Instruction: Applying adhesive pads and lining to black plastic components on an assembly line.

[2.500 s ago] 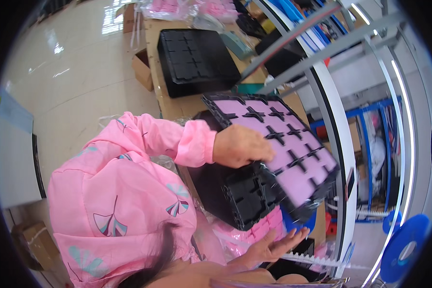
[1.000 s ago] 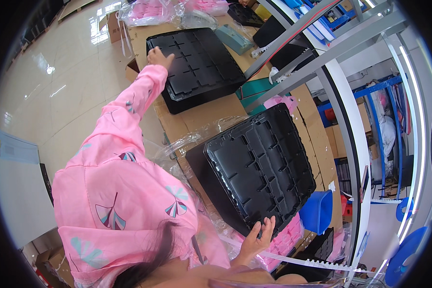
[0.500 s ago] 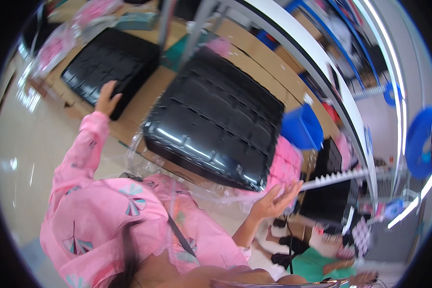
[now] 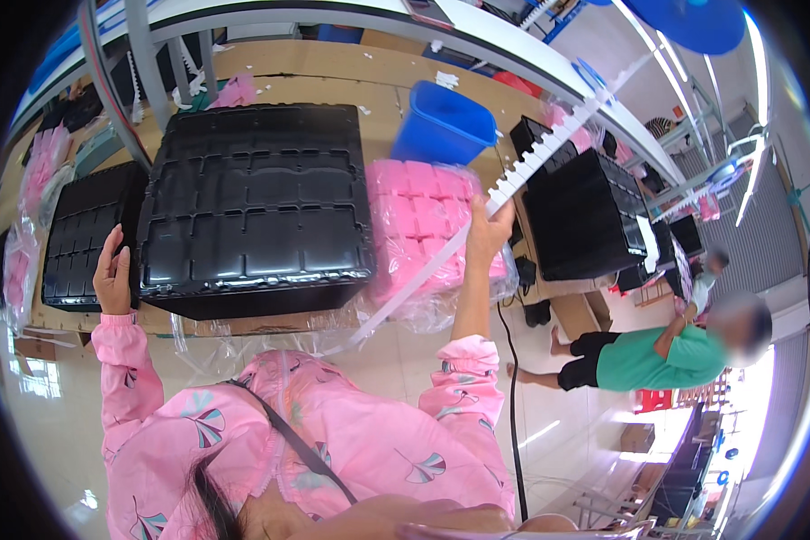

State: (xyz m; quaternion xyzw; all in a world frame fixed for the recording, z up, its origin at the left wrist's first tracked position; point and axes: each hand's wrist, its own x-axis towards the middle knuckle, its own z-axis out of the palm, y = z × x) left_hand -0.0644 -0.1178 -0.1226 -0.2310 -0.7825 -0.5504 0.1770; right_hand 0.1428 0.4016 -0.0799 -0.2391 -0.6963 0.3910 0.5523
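My right hand (image 4: 489, 236) is closed around a long white strip with teeth along one edge (image 4: 544, 153). The strip slants up to the far right, and a smooth pale length runs toward my body. Beneath it lies a pink moulded tray stack (image 4: 418, 202) in clear plastic. My left hand (image 4: 112, 279) holds nothing, its fingers stretched upward in front of a smaller black moulded tray stack (image 4: 85, 234). Whether it touches that stack I cannot tell. Between my hands stands a large glossy black tray stack (image 4: 256, 202).
A blue bin (image 4: 441, 121) stands behind the pink stack. More black stacked trays (image 4: 576, 220) are at the right. A black cable (image 4: 511, 396) hangs beyond my right arm. A person in green (image 4: 643, 355) is on the right. Metal shelf posts (image 4: 108, 85) rise behind the trays.
The view has turned. My right hand, earlier open by the white strip, is now closed on it above the pink stack. The left hand stays by the smaller black stack.
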